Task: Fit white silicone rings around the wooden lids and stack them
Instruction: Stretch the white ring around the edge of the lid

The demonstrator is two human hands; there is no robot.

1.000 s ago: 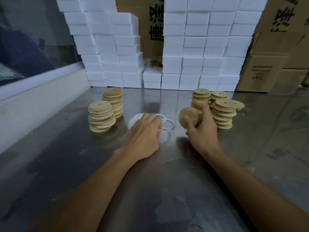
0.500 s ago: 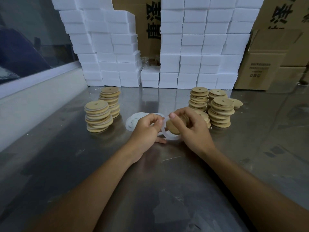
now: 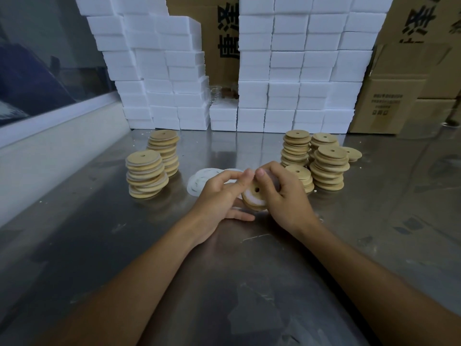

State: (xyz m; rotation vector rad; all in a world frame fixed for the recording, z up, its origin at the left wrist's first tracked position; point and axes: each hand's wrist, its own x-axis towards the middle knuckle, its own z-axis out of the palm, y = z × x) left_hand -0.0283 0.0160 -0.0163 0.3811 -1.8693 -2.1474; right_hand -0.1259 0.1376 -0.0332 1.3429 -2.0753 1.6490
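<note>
A steel desk [image 3: 224,283] is shown, bounded at the left by a pale ledge [image 3: 50,156] and at the rear by a wall of white foam blocks [image 3: 299,71] with cardboard cartons [image 3: 389,106] to the right. Open desk surface is left in the foreground, around both forearms, and in a central lane between the lid stacks.

One wooden lid [image 3: 254,196] — a round tan disc with a small centre hole — is held tilted above the desk, just in front of the middle. A white silicone ring [image 3: 250,201] is seen pale against its face and lower rim; whether it is fully seated cannot be told. The lid is gripped by the right hand [image 3: 282,196], fingers curled over its upper edge. The left hand [image 3: 219,196] pinches at the lid's left edge, thumb and forefinger pressed together.

Loose white rings [image 3: 199,182] lie flat just behind the left hand. Two stacks with pale bands [image 3: 146,176] stand at the left; plain lid stacks [image 3: 326,168] are grouped at the right.
</note>
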